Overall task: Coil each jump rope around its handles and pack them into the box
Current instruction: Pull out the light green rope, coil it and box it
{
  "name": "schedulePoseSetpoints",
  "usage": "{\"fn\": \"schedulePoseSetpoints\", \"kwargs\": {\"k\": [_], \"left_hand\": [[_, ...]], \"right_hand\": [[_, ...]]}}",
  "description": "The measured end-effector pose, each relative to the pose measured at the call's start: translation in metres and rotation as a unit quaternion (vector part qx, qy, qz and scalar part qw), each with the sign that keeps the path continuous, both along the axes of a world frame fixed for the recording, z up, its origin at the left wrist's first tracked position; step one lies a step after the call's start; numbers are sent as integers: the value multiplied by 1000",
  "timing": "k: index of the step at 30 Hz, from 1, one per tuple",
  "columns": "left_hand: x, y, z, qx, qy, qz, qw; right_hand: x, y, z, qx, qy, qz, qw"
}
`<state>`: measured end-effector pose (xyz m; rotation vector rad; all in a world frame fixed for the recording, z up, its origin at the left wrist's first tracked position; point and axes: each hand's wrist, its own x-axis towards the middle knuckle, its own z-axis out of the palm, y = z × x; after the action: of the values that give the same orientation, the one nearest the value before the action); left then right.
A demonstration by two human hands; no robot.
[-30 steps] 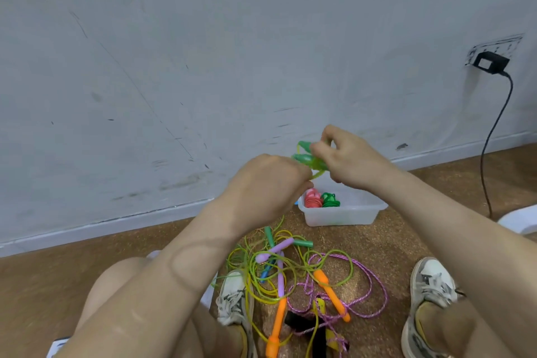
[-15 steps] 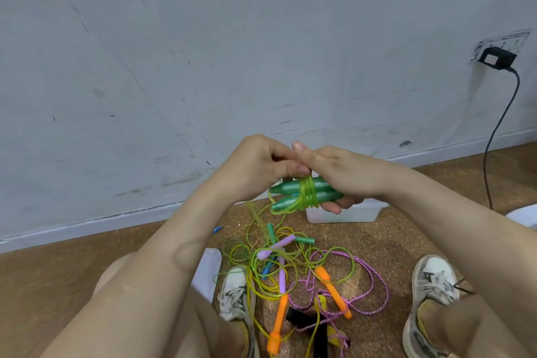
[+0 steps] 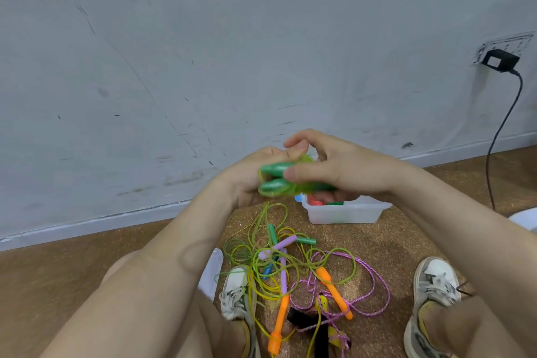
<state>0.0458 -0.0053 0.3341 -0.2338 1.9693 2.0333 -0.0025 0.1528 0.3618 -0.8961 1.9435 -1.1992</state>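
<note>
Left hand (image 3: 247,183) grasps the left end of the green jump rope (image 3: 276,180), with its fingers curled behind. Probable reason: it clamps the two handles side by side so the wound cord can't slide off. The bundle is held up in the air in front of the wall, above the box and slightly left of it, well off the floor.

Right hand (image 3: 345,174) grasps the same bundle from the right. Its thumb lies across the front on the wraps and the other fingers go behind and under, with the index arched above. It is likely pinning or tucking the last turn. The cord end is not visible, so I can't tell if it's secured.

The box (image 3: 343,216) is clear plastic and sits on the floor near the wall, partly hidden by the right hand. A red coil (image 3: 315,201) and something green show at its rim, so some ropes seem already packed. It sits close ahead, an easy drop from where the hands are.

Lower down, just right of the left shoe (image 3: 235,291), lies a loose tangle of ropes (image 3: 270,267) with orange, purple and green handles and a pink braided cord, none of them coiled yet. The right shoe (image 3: 433,285) is beyond it.

The held rope has two glossy dark-green tapered handles, parallel and roughly horizontal. Translucent lime cord is wound round their middle in several tight turns. The bundle is compact and slightly blurred.
</note>
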Motion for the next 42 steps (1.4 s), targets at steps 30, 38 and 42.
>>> {"fn": "schedulePoseSetpoints", "kwargs": {"k": [30, 38, 42], "left_hand": [[13, -10, 25, -379, 208, 37, 901], [8, -9, 15, -48, 54, -29, 997], [0, 8, 9, 9, 28, 23, 999]], "right_hand": [[-16, 8, -6, 18, 142, 14, 990], [-4, 0, -5, -50, 33, 7, 998], [-6, -5, -5, -131, -87, -104, 982]]}}
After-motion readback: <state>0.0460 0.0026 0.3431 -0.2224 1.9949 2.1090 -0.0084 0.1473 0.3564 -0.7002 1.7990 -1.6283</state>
